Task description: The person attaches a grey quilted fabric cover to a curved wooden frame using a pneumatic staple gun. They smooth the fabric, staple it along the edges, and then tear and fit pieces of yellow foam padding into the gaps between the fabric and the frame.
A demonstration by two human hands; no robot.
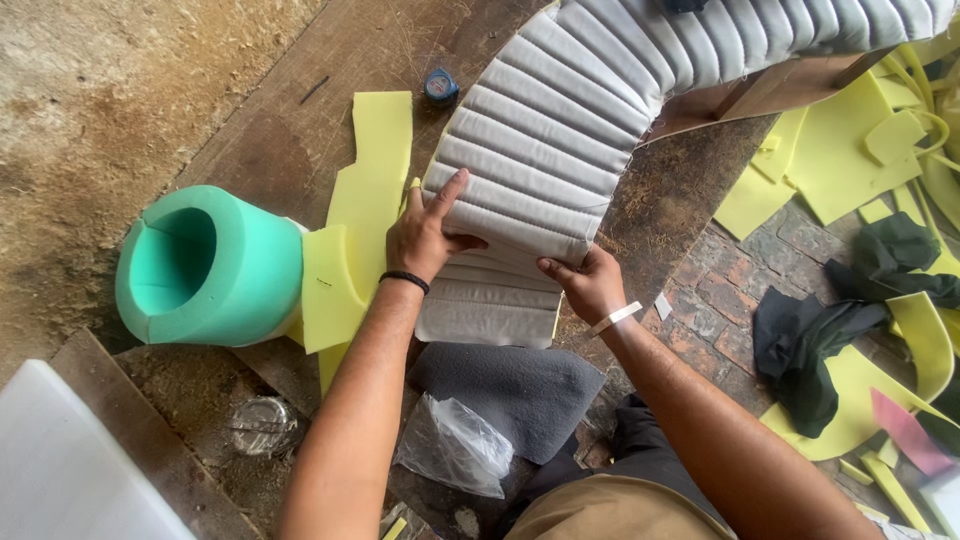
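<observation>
A long grey quilted upholstery cover (560, 130) with padded ribs curves from the top right down to me on a brown wooden board (300, 140). My left hand (425, 235) lies flat on its ribs near the lower end, fingers spread, a black band at the wrist. My right hand (585, 280) pinches the cover's folded lower right edge; a pale band circles that wrist. Under the cover lies yellow foam (365, 200), cut in an irregular shape.
A rolled green foam cylinder (205, 265) lies left of the yellow foam. A small blue tape measure (440, 86) sits on the board. Grey felt (505, 385) and a clear plastic bag (455, 445) lie near me. Yellow foam scraps (840, 150) and dark cloth (810, 345) cover the brick floor at right.
</observation>
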